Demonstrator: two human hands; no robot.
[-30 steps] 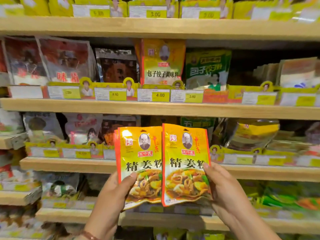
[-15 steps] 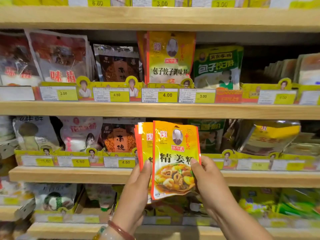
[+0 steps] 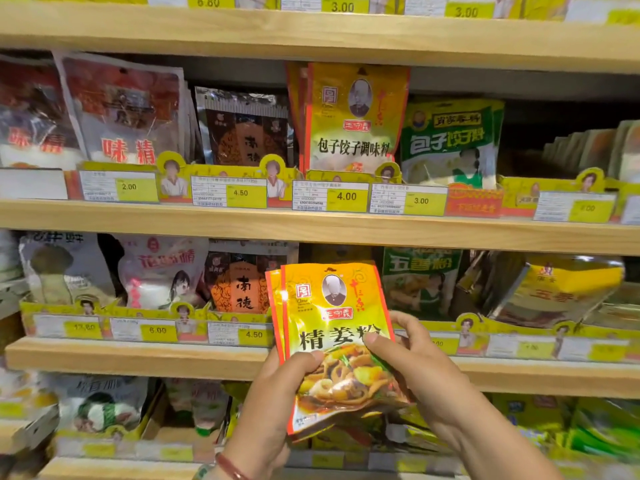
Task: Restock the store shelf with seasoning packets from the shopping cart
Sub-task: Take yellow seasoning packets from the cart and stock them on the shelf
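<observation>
Two yellow and orange seasoning packets (image 3: 332,327) are stacked one over the other, the rear one peeking out on the left. My left hand (image 3: 273,400) grips their lower left edge, thumb on the front. My right hand (image 3: 412,362) holds the right side, thumb across the printed dish. The stack is held upright in front of the third wooden shelf (image 3: 138,356), before a dark gap between a brown-orange packet (image 3: 242,282) and a green packet (image 3: 419,282). The shopping cart is out of view.
Wooden shelves run across the whole view, each fronted by yellow price-tag rails (image 3: 346,195). A taller yellow packet of the same brand (image 3: 353,116) stands on the shelf above. Red, silver and green packets fill the neighbouring slots. A tilted yellow pack (image 3: 561,285) lies at right.
The two packets were held side by side; now they are slid together into one stack. They have moved up and closer to the shelf, and the view has shifted nearer.
</observation>
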